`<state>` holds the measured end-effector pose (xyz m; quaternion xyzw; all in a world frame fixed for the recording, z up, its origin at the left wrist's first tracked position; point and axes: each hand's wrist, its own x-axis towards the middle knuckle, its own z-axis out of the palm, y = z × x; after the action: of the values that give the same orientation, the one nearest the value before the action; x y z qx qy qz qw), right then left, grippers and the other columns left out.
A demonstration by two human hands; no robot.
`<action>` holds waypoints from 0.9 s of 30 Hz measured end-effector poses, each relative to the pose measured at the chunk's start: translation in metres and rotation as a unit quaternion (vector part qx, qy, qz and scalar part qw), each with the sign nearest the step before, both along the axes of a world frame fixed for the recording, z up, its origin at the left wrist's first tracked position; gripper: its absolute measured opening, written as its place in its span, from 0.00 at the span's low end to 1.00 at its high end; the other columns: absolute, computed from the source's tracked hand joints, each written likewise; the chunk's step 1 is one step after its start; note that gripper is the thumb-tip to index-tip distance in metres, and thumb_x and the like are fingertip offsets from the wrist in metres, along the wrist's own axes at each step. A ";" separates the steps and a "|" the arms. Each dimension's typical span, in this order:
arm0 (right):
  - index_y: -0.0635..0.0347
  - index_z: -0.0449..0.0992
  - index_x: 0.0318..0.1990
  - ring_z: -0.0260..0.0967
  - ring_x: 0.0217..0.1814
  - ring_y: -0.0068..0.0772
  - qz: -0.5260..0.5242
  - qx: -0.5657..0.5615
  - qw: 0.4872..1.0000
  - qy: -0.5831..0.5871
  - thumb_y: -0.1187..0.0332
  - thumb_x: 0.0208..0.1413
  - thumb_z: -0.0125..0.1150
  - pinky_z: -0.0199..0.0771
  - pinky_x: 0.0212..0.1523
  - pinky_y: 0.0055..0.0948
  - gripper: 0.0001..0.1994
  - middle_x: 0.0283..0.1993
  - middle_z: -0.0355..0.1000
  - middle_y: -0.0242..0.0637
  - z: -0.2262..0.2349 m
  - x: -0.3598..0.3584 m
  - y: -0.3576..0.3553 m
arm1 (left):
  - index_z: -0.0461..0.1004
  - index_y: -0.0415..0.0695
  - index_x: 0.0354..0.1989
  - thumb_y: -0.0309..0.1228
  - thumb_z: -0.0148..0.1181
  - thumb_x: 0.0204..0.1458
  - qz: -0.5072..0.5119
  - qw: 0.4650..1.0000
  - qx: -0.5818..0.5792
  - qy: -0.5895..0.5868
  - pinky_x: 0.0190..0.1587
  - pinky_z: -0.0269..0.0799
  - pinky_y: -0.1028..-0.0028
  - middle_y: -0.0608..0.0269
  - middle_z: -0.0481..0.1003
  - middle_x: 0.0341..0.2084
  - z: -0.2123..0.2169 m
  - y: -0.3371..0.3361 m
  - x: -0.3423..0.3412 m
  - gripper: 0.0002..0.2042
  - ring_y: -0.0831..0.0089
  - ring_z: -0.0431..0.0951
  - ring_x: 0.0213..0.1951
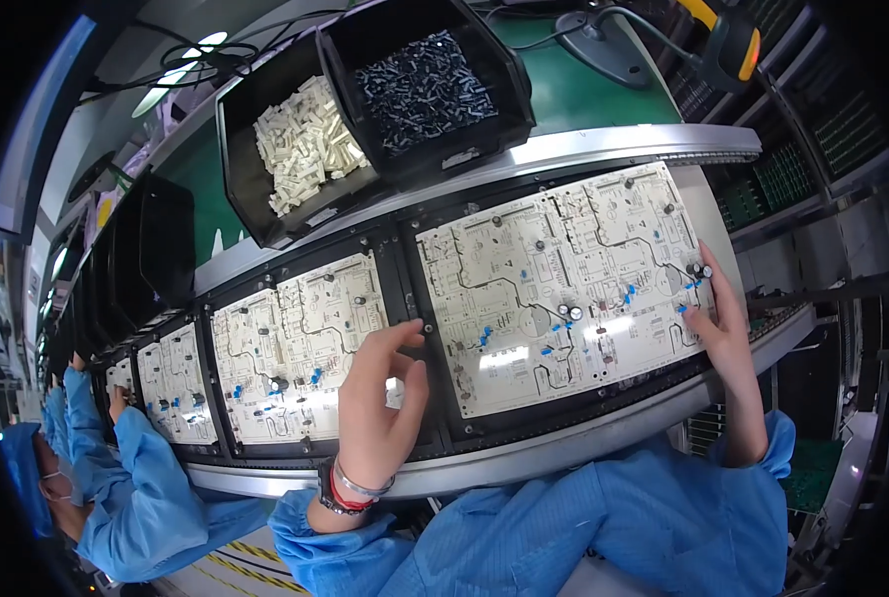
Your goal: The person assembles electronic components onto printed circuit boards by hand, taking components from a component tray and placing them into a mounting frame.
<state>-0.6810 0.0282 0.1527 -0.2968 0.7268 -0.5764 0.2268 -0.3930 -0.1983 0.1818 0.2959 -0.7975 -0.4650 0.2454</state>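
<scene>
White printed circuit boards lie in black carrier frames along a metal-railed line. My left hand [377, 393] is over the frame bar between two of them, fingers loosely bent and thumb apart, with nothing visible in it. It partly covers the board on its left [295, 343]. At the right end of the nearest board [504, 279], my right hand [725, 323] has its thumb and fingers apart. Its thumb tip is beside a small blue component [684, 309], its fingers by the board's edge; I cannot tell whether they touch. Round capacitors [570, 312] and blue parts stand on this board.
Behind the line, one black bin holds white connectors [305, 144] and another holds small dark parts [425, 90]. A yellow-and-black scanner [731, 50] is at the upper right. Further left, a co-worker in blue [146, 497] works beside the same line. A metal rail [604, 428] runs along the near side.
</scene>
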 end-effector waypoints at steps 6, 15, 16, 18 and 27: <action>0.64 0.59 0.59 0.45 0.62 0.50 0.050 0.216 0.929 0.297 0.73 0.40 0.57 0.46 0.63 0.40 0.32 0.57 0.50 0.48 0.007 -0.004 -0.007 | 0.71 0.36 0.43 0.14 0.49 0.47 -0.070 0.993 -0.078 -0.054 0.38 0.67 0.76 0.55 0.72 0.37 0.006 0.009 -0.009 0.14 0.72 0.72 0.32; 0.62 0.60 0.56 0.48 0.61 0.50 0.107 0.262 0.888 0.363 0.69 0.41 0.61 0.48 0.62 0.42 0.30 0.59 0.55 0.43 0.004 0.005 -0.012 | 0.72 0.36 0.43 0.15 0.50 0.45 -0.087 0.982 -0.146 -0.080 0.44 0.68 0.71 0.52 0.72 0.41 -0.004 0.014 0.005 0.15 0.62 0.74 0.39; 0.62 0.60 0.56 0.47 0.61 0.50 0.116 0.265 0.881 0.375 0.69 0.42 0.61 0.48 0.62 0.42 0.30 0.60 0.55 0.43 0.004 0.005 -0.012 | 0.71 0.37 0.43 0.17 0.53 0.43 -0.125 0.974 -0.170 -0.088 0.45 0.68 0.67 0.51 0.71 0.42 -0.006 0.014 0.004 0.16 0.57 0.73 0.41; 0.63 0.60 0.57 0.46 0.62 0.51 0.126 0.274 0.873 0.383 0.68 0.43 0.62 0.48 0.63 0.42 0.31 0.61 0.54 0.43 0.007 0.002 -0.015 | 0.71 0.38 0.44 0.21 0.59 0.40 -0.197 0.948 -0.220 -0.119 0.51 0.66 0.60 0.50 0.69 0.47 -0.010 0.011 0.003 0.18 0.52 0.69 0.50; 0.59 0.69 0.53 0.54 0.64 0.48 0.319 0.107 0.863 0.377 0.72 0.42 0.64 0.56 0.62 0.43 0.26 0.59 0.62 0.41 0.013 0.028 -0.024 | 0.71 0.42 0.47 0.27 0.60 0.42 -0.226 0.895 -0.310 -0.229 0.61 0.55 0.56 0.56 0.64 0.57 -0.018 0.023 0.016 0.20 0.56 0.62 0.59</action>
<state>-0.6527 0.0046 0.1654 -0.6809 0.6797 -0.2357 0.1371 -0.3771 -0.1755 0.1640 0.1144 -0.9807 -0.1569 0.0237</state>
